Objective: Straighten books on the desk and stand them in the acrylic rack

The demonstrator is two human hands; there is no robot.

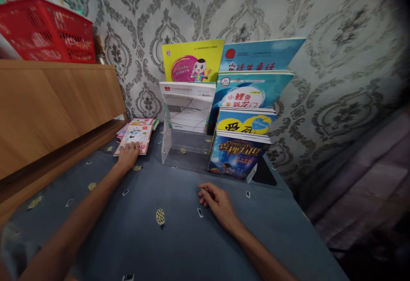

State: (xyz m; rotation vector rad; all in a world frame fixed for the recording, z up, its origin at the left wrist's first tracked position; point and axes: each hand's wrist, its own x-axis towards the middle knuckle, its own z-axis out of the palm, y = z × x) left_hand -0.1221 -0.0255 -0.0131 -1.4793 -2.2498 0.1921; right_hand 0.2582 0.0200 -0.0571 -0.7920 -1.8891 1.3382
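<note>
My left hand (128, 155) lies on the front part of a booklet with a white and orange cover (137, 133), its fingers stretched over the cover. That booklet tops a small pile, with pink and green edges showing beneath and behind it. My right hand (216, 200) rests on the cloth with loosely curled fingers, and nothing shows in them. Just beyond it stands a clear acrylic book rack (187, 161). A dark blue book (237, 155) is at the front of its right column, with taller blue books (253, 89) behind. The left column holds a white book (188, 110) and a yellow book (192, 61).
A blue-grey cloth (160, 247) with pineapple prints covers the surface. On the left is a wooden cabinet (60, 110) with a red basket (48, 29) on top. A flat black object (265, 173) lies right of the rack, and a patterned wall (320, 101) rises behind.
</note>
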